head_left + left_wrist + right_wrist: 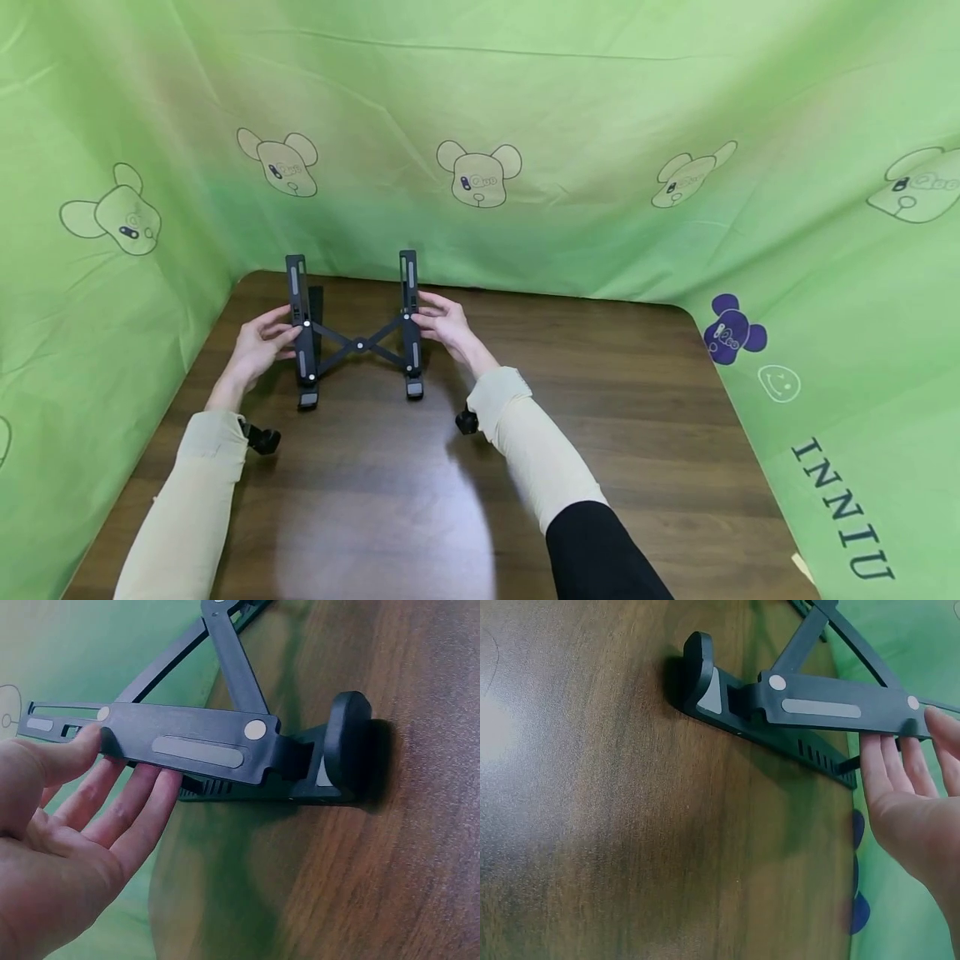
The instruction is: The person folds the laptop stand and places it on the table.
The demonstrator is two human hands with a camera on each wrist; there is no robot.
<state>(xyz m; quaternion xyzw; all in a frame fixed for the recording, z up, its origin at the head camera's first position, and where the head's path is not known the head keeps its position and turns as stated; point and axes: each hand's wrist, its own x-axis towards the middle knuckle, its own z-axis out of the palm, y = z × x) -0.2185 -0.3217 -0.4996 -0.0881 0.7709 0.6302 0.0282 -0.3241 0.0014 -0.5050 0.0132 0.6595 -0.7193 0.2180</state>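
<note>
1. The dark folding stand with X-shaped crossbars [360, 345] sits left of centre in the head view, near the far edge of the brown wood-grain bench [615, 417]; its two long rails [301, 292] run up and down the frame.
2. The left hand [253, 353] and right hand [448, 328] flank it, equally near: each grip pinches the rail beside it, thumb above, fingers beneath.
3. Fingertips beneath the rails are hidden; the right wrist view cuts off the right hand.
</note>
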